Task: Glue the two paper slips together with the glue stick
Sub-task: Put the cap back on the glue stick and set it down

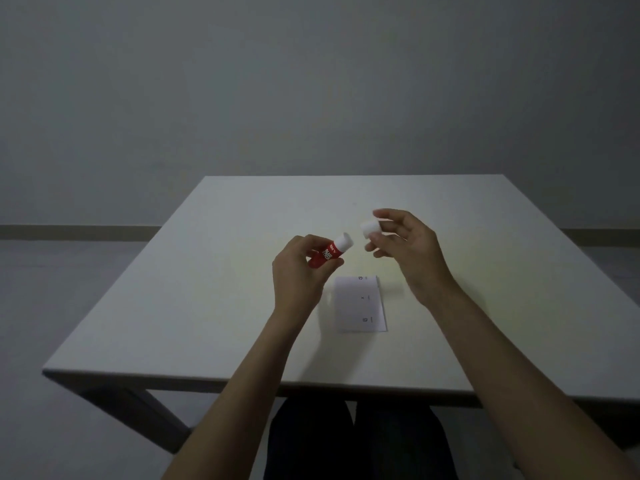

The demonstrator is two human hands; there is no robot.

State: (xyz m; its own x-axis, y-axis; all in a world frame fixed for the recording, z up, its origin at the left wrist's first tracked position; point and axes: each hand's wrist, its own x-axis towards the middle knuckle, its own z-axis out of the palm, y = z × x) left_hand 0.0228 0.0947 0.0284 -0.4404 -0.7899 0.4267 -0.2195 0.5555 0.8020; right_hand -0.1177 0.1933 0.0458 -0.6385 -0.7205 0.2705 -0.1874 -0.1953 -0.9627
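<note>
Red plastic with white lettering marks the glue stick [327,255], which is gripped in the left hand [300,271] above the bench [214,271], its white neck tilted up and to the right. The white cap [370,229] is pinched in the right hand [401,244], just apart from the neck — the tube is uncapped. The paper slips [360,303] are seen as one white stack on the bench, below and between the hands; whether the two are overlapped or aligned cannot be told. For this step, the cap is probably best set aside within reach, and the glue wound out only slightly — a short tip smears less. No containers are seen.
</note>
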